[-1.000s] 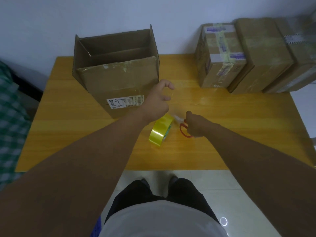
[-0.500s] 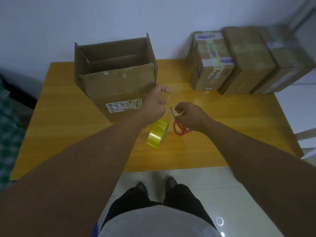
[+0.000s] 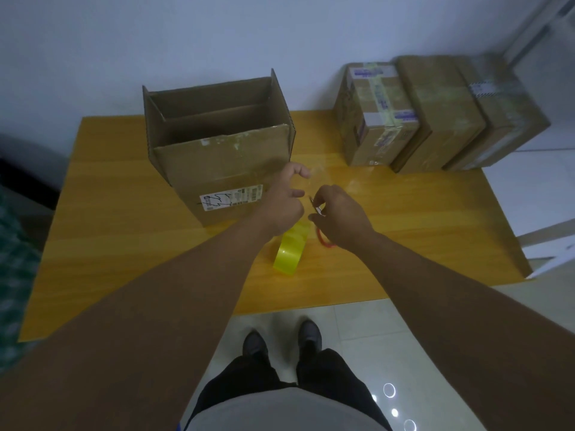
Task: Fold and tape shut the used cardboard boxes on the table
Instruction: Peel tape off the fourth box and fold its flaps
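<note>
**On the table [image 3: 130, 231], our two hands meet just in front of the open box [image 3: 217, 163]**

Our left hand [image 3: 284, 203] hovers at the box's near right corner. Its fingers are curled, and the thumb and forefinger are raised and pinched on a strip of clear tape [image 3: 315, 175]. The strip is so faint against the wood that we cannot trace where it ends. Under that wrist the yellow tape roll [image 3: 291, 253] stands on edge. We cannot tell whether it rests on the table or hangs from the strip.

Just right of it, our right hand [image 3: 340, 216] grips the scissors [image 3: 323, 239]. The fingers are closed around the red handles, which show below the palm. The blades point up and left towards the left hand, and we cannot tell how far apart they are.

The open box stands on the far left part of the table, close to the wall [image 3: 186, 35]. Its top flaps are upright and the inside is in shadow. A white label [image 3: 231, 197] sits low on the side facing us.

Three taped boxes [image 3: 438, 113] stand in a row at the far right corner, touching one another and well apart from the open one.

Below the near edge we see our dark shoes [image 3: 281, 342] on pale floor tiles. A green checked cloth [image 3: 12, 275] shows at the left border.
</note>
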